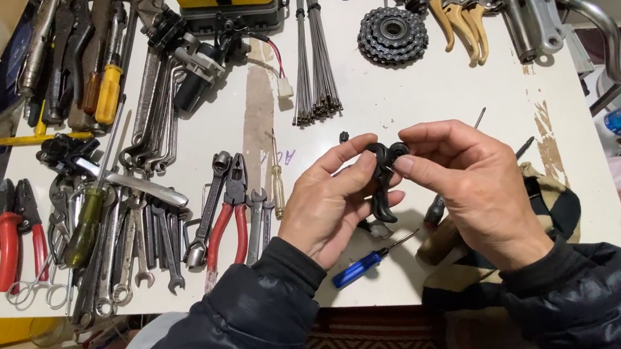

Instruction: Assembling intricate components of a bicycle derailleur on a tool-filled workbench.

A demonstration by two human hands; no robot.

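You hold the black brake lever (380, 180) above the desk's (439, 96) near edge — left hand (329, 205) and right hand (471, 178) both pinched shut on its top. Next calls for steady fingertip grip — you seem mid-inspection.

Small black curved brake-lever part (380, 180), roughly upright, above the white workbench's near edge

Black part (380, 180) mostly hidden by hands; perhaps brake lever
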